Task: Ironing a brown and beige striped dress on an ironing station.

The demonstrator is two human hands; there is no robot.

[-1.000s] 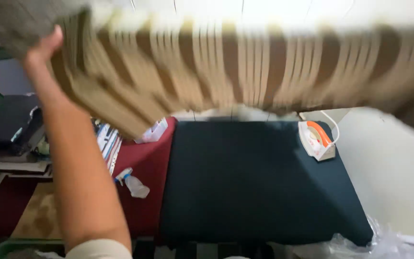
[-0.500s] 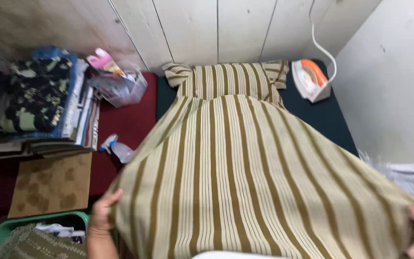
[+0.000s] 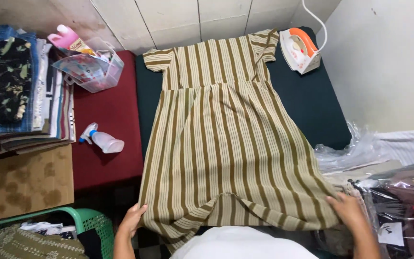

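A beige dress with olive stripes (image 3: 221,139) lies spread flat on a dark green mat (image 3: 307,100), neck end toward the wall. My left hand (image 3: 132,218) grips the hem at its near left corner. My right hand (image 3: 348,208) rests on the hem at the near right corner, fingers flat on the cloth. The hem's middle is bunched up a little between my hands.
An orange and white iron (image 3: 302,49) stands at the mat's far right. A spray bottle (image 3: 102,140) lies on the red mat (image 3: 116,115). Folded clothes (image 3: 10,86), a clear box (image 3: 92,67), a green basket (image 3: 39,232) and plastic-wrapped packs (image 3: 389,192) surround me.
The dress was held up in the air, then swung down and laid flat on the mat. My hands have come down to the hem corners.
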